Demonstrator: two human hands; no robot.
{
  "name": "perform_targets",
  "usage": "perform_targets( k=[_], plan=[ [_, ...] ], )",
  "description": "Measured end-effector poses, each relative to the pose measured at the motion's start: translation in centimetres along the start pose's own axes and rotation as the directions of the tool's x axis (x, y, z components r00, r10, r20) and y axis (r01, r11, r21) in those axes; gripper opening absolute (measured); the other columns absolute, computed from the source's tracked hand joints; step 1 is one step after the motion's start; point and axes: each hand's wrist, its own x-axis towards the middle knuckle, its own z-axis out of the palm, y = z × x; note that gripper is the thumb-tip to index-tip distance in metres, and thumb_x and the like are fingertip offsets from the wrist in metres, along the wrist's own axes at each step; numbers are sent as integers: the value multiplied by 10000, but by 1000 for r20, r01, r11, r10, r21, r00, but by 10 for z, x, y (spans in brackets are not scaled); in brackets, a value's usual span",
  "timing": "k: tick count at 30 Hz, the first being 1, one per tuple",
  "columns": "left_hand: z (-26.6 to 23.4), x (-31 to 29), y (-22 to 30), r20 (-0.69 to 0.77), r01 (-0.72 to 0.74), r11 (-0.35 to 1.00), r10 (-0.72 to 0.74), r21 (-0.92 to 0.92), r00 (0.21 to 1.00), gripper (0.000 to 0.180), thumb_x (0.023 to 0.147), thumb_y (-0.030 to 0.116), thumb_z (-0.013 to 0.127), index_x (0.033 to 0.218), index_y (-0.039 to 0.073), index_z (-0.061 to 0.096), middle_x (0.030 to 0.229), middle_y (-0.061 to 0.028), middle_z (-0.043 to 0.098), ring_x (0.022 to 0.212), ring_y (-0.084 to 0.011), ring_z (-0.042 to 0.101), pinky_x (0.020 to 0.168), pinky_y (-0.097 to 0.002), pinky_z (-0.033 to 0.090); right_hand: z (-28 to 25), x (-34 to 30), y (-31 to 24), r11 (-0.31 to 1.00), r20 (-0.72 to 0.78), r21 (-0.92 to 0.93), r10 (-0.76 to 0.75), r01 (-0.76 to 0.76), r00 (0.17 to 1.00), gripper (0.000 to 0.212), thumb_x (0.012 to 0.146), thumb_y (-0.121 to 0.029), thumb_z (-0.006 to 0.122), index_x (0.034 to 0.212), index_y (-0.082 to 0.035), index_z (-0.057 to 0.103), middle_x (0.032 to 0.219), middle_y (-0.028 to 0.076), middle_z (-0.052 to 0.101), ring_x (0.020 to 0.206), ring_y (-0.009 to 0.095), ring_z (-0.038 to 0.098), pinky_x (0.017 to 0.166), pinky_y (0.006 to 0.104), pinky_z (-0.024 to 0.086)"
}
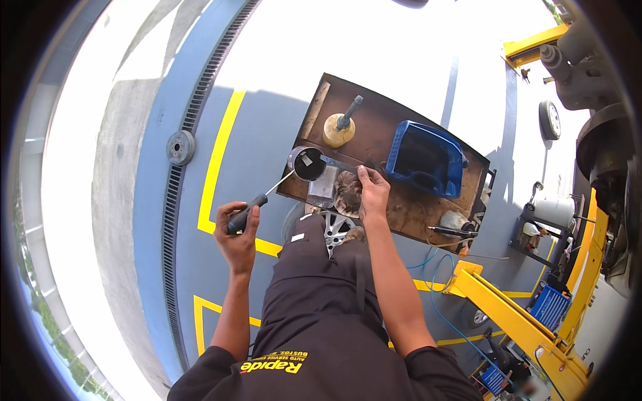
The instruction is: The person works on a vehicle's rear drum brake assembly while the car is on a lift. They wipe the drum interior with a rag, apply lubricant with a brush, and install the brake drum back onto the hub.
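Workbench (401, 207) on yellow-lined floor (227, 134)

My workbench is a worn brown board (394, 220) set over the grey floor. On it a blue plastic bin (426, 159) sits near the far right corner. Left of the bin stands a yellow mallet (341, 127). Nearer me than the bin lies a screwdriver (453, 231).

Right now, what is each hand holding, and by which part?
The left hand grips a screwdriver by its black handle. The right hand rests on the wooden worktable; whether it holds anything cannot be told.
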Motion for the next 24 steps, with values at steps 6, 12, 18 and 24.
perform_targets(
  k=[6, 12, 18, 24],
  plan=[
    [10, 40, 31, 22, -149, 974, 155, -171, 988, 220, 1030, 286, 739, 1038, 72, 689, 939, 16, 606, 805, -51, 504, 699, -221, 408, -61, -52, -65, 898, 130, 422, 74, -123, 989, 86, 1021, -89, 700, 1086, -43, 733, 914, 12, 720, 768, 93, 649, 648, 226, 494],
    [56, 55, 129, 103, -534, 809, 569, -245, 816, 555, 1046, 629, 553, 993, 81, 618, 900, -24, 538, 715, -85, 495, 591, -247, 382, -135, -116, -141, 839, -54, 470, -283, 274, 958, 187, 972, 6, 696, 1158, 18, 684, 931, 31, 677, 810, 87, 608, 730, 219, 486],
    [115, 8, 348, 260, -659, 415, 909, -627, 325, 739, 887, 763, 671, 976, 30, 636, 951, -127, 594, 867, -237, 666, 698, -312, 524, -250, -200, -216, 689, -509, 59, -602, 723, 615, 195, 935, 29, 698, 1128, 0, 692, 936, 24, 672, 773, 86, 569, 692, 234, 454],
    [123, -72, 574, 177, -705, -53, 952, -708, -250, 472, 1022, 544, 607, 989, 80, 683, 1051, -114, 697, 938, -287, 728, 828, -411, 587, -341, -262, -281, 617, -741, -206, -605, 760, 291, 140, 994, -137, 706, 1077, -25, 706, 895, 16, 638, 697, 94, 536, 616, 271, 433]
  ],
)
